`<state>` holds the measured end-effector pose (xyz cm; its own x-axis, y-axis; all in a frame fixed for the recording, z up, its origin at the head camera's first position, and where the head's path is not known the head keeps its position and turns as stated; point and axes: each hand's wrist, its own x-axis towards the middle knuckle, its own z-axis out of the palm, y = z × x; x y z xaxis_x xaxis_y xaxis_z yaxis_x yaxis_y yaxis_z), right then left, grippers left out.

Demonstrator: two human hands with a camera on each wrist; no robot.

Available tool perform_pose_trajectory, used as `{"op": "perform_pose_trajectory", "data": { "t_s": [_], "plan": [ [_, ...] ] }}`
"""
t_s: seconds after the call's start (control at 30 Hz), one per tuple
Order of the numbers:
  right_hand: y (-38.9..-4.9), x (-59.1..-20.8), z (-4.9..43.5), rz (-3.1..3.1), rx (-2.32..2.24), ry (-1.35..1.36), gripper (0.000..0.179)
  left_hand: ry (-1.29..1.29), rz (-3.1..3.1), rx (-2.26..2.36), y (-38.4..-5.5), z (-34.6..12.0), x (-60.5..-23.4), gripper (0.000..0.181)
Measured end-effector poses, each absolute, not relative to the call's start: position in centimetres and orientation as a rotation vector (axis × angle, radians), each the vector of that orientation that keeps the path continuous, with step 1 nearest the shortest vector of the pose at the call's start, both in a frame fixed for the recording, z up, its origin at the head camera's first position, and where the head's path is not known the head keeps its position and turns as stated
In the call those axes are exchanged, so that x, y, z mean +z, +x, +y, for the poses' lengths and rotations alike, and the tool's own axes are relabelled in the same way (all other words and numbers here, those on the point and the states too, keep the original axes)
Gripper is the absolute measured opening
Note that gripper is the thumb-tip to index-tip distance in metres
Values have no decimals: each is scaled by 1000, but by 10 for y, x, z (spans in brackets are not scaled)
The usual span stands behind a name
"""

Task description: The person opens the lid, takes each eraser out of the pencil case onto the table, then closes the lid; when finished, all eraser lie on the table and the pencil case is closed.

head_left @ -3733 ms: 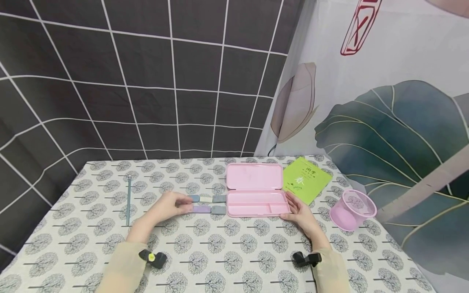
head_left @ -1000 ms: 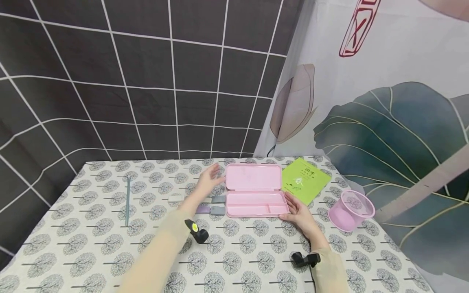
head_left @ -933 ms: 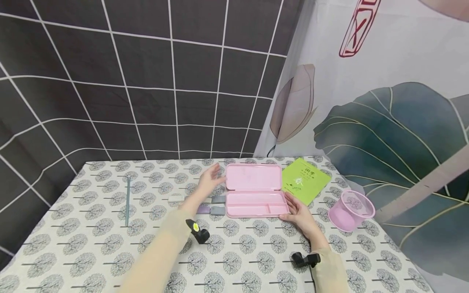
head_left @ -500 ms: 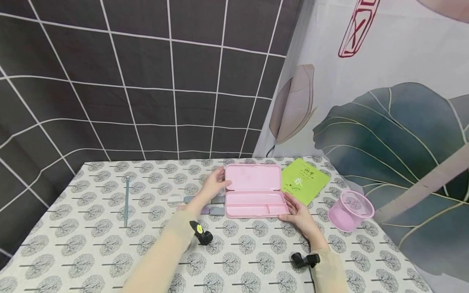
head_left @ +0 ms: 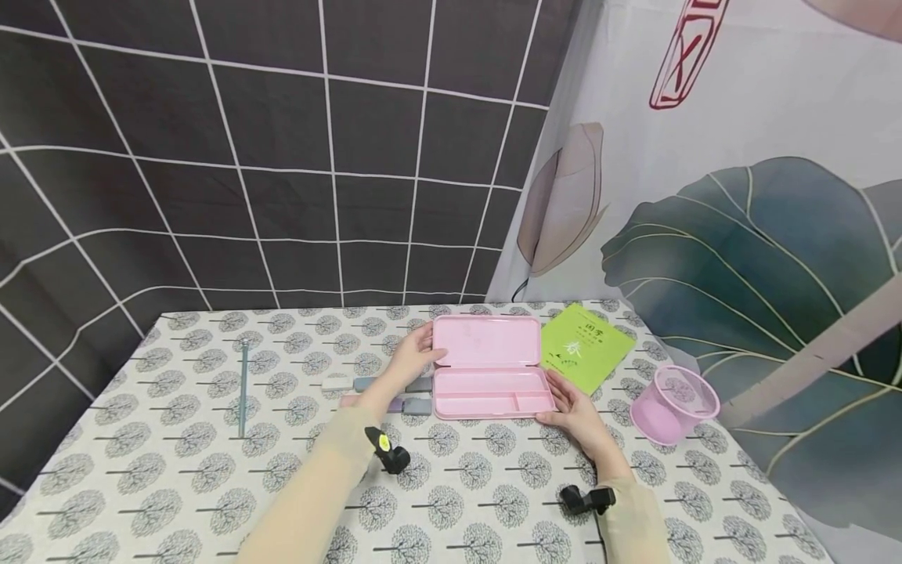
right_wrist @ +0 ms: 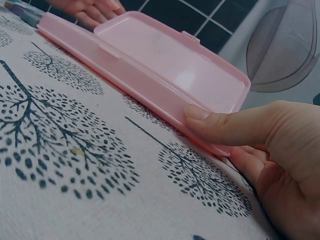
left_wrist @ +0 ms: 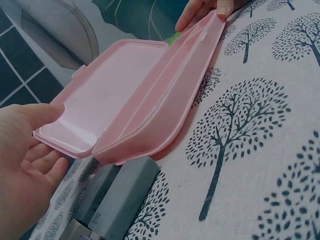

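Note:
A pink pencil case (head_left: 486,382) lies open on the patterned cloth, its lid (head_left: 486,341) tipped back away from me. My left hand (head_left: 409,359) holds the lid's left edge; in the left wrist view its thumb (left_wrist: 42,114) lies on the inner face and the fingers are behind. At the opposite end, my right hand (head_left: 574,407) grips the front right corner of the base, thumb (right_wrist: 220,125) on the front wall. The case's compartments look bare. Two rows of small blocks, with grey ones (head_left: 417,406) nearest the case, lie partly hidden under my left forearm.
Behind the case's right side lies a green booklet (head_left: 592,345). A pink mesh-like cup (head_left: 669,407) stands to the right. A slim grey-blue stick (head_left: 243,392), pencil-like, lies at the left. Dark gridded cloth (head_left: 282,157) hangs behind the table.
My left hand has left the blocks, moved right and away from me to the lid, and taken hold of its edge. My right hand stays on the case's corner.

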<state>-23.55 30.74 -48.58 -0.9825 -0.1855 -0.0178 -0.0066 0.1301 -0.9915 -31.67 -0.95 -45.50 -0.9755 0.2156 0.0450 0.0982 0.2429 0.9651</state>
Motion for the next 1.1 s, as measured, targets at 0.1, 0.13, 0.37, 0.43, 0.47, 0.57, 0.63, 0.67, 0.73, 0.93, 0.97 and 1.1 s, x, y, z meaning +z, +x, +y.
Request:
{"op": "perform_pose_trajectory", "data": {
  "t_s": [0.1, 0.13, 0.37, 0.43, 0.47, 0.57, 0.63, 0.67, 0.73, 0.93, 0.97, 1.1],
  "plan": [
    [-236, -486, 308, 2258, -1975, -199, 93, 312, 2384, 1874, -316, -9, -454, 71],
    [-236, -487, 308, 2258, -1975, -202, 93, 314, 2381, 1881, -315, -9, -454, 70],
    [-236, -487, 308, 2243, -1987, -222, 93, 342, 2377, 1930, -308, -9, -449, 68],
    [-237, -488, 308, 2237, -1994, -227, 93, 356, 2369, 1950, -306, -10, -447, 68],
    [-237, -488, 308, 2236, -1996, -228, 93, 370, 2371, 1955, -304, -10, -446, 67],
    [-237, -488, 309, 2242, -1994, -239, 93, 401, 2363, 1980, -299, -11, -442, 66],
    [-237, -488, 309, 2249, -1991, -246, 94, 426, 2364, 1984, -295, -11, -439, 64],
    [-238, -488, 309, 2251, -1991, -248, 94, 435, 2369, 1982, -293, -11, -438, 63],
    [-238, -488, 309, 2252, -1986, -247, 94, 437, 2371, 1973, -289, -12, -436, 62],
    [-239, -489, 309, 2241, -1990, -228, 97, 479, 2432, 1910, -278, -13, -435, 59],
    [-239, -489, 309, 2239, -1992, -227, 97, 478, 2442, 1899, -277, -13, -437, 58],
    [-239, -489, 309, 2237, -1989, -240, 98, 480, 2443, 1869, -272, -13, -442, 57]
  ]
}}
